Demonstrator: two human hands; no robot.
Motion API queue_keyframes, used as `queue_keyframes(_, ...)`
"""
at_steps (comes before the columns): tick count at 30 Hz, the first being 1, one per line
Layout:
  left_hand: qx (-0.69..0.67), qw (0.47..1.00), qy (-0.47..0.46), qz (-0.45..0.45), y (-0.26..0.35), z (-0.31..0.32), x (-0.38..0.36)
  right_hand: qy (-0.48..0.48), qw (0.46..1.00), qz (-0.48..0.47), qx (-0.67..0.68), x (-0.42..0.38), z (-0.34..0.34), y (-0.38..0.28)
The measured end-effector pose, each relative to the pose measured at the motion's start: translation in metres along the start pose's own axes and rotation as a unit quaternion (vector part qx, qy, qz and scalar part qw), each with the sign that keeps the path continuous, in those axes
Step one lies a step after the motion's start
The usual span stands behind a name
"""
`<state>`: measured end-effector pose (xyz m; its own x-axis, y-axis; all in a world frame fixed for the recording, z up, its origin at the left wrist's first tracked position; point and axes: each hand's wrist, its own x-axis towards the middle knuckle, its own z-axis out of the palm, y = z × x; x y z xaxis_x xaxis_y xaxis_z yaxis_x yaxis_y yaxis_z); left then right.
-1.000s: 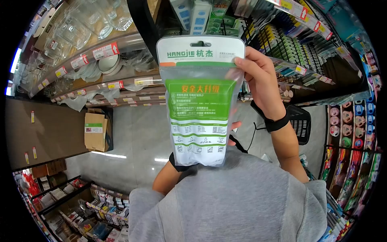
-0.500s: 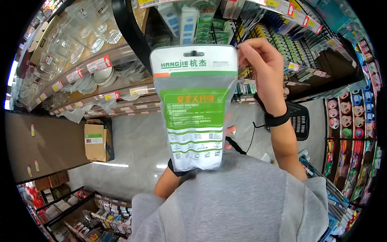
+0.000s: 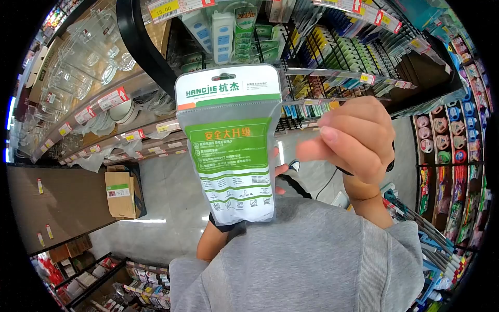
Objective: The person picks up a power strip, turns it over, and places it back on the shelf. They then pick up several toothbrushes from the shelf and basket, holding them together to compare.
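Observation:
A grey, green and white plastic retail package (image 3: pixel 231 148) with a hang hole stands upright before me, its printed panel toward my face. What it contains is hidden. My left hand (image 3: pixel 280 171) grips it from behind, and only a few fingertips show past its right edge. Apart from the package, to its right, my right hand (image 3: pixel 358 136) is raised with curled fingers, one finger pointing left. Nothing shows in it. Behind the package's top, white and blue power strips (image 3: pixel 222 39) hang in packs on the shelf.
Glass mugs and jugs (image 3: pixel 65 75) line the shelf at left, with white bowls (image 3: pixel 125 111) below. A black post (image 3: pixel 143 44) rises beside the package. Cardboard (image 3: pixel 122 192) leans at lower left. Racks of coloured goods (image 3: pixel 449 140) stand at right, above grey floor (image 3: pixel 166 200).
My right hand has come down from the package's upper right corner and its fingers have curled. In view, the package has shifted left and slightly down, still held by my left hand.

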<state>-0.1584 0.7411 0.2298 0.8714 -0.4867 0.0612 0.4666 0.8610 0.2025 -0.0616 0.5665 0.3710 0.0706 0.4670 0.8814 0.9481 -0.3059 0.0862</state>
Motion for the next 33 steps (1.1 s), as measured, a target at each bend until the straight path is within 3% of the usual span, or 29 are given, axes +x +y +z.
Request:
queue_keyframes(5,0.019,1.0,0.009,-0.003,0.002,0.003,0.001,-0.007,1.0,0.006,0.017,-0.003,0.002,0.001)
queue_keyframes(9,0.094,0.995,0.025,0.007,0.003,0.003,0.001,0.043,0.999,-0.015,0.018,-0.001,0.01,0.005)
queue_keyframes(13,0.19,0.974,-0.093,0.074,0.001,-0.008,0.003,0.044,0.999,-0.016,0.025,0.0,0.011,0.005)
queue_keyframes(16,0.079,0.994,-0.061,0.052,0.003,-0.007,0.003,-0.021,1.0,0.004,0.007,0.002,0.005,0.008)
queue_keyframes(18,-0.086,0.996,-0.01,0.03,0.001,-0.003,0.002,-0.103,0.993,0.043,-0.032,0.006,0.004,0.012)
queue_keyframes(20,-0.102,0.994,-0.012,0.029,0.003,-0.004,0.004,-0.029,0.992,0.123,0.009,-0.012,0.029,0.024)
queue_keyframes(22,-0.117,0.992,-0.018,0.033,0.005,-0.005,0.006,-0.046,0.995,0.08,0.024,-0.02,0.043,0.047)
queue_keyframes(24,-0.131,0.99,-0.029,0.044,0.006,-0.005,0.007,-0.056,0.987,0.137,0.068,-0.025,0.051,0.047)
queue_keyframes(26,-0.136,0.988,-0.044,0.057,0.008,-0.008,0.009,-0.061,0.943,0.295,0.139,-0.031,0.054,0.03)
queue_keyframes(28,-0.142,0.987,-0.04,0.067,0.01,-0.008,0.008,-0.077,0.894,0.388,0.21,-0.041,0.055,0.023)
queue_keyframes(31,-0.062,0.991,0.04,0.108,0.011,-0.001,0.009,-0.122,0.797,0.506,0.307,-0.051,0.056,0.012)
queue_keyframes(33,-0.016,0.99,0.069,0.126,0.01,-0.002,0.012,-0.171,0.758,0.518,0.358,-0.06,0.055,0.006)
